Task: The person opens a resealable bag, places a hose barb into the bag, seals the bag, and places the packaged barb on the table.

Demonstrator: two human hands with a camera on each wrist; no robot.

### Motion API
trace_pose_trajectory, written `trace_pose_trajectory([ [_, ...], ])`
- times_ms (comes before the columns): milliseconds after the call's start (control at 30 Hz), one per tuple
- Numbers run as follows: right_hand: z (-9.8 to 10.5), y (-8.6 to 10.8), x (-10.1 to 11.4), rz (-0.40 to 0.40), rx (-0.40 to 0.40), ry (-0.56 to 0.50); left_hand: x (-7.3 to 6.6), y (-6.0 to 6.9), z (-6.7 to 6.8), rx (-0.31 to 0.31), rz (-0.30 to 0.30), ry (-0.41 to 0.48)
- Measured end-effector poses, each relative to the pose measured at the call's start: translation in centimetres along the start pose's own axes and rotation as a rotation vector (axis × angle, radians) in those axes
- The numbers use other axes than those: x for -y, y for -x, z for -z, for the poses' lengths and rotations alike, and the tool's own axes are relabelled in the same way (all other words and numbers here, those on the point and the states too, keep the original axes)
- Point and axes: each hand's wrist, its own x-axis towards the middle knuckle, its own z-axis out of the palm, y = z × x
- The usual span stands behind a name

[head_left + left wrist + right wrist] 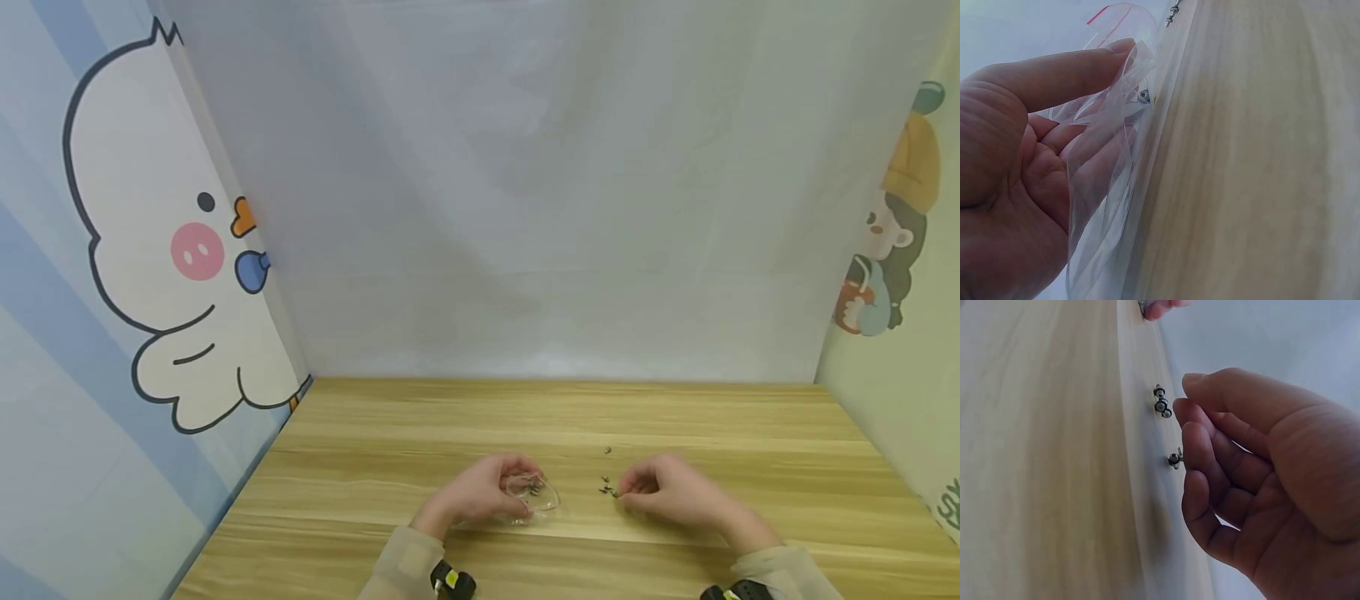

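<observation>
My left hand point(491, 492) holds a clear plastic zip bag point(543, 497) by its side, thumb over it and fingers behind. The bag's red seal line shows in the left wrist view, and a small metal screw point(1143, 96) is visible through the film. A few dark bits lie in the bag. To the right, my right hand point(671, 493) is low over the table beside a small cluster of metal screws point(606, 490). Its fingers are loosely curled, thumb and index tips slightly apart point(1241, 450), close to the screws point(1161, 405), with nothing visible between them.
A single small metal piece point(608, 450) lies farther back on the wood-grain table point(450, 417). A pale grey sheet point(525, 208) rises behind the table. Printed panels stand on both sides, one with a white cartoon bird point(142, 192).
</observation>
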Motion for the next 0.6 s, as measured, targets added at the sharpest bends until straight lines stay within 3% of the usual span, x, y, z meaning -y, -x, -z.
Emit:
trace_pose_trajectory([
  [600, -1.3, -0.8, 0.9, 0.023, 0.001, 0.016, 0.1, -0.1, 0.0, 0.006, 0.002, 0.017],
])
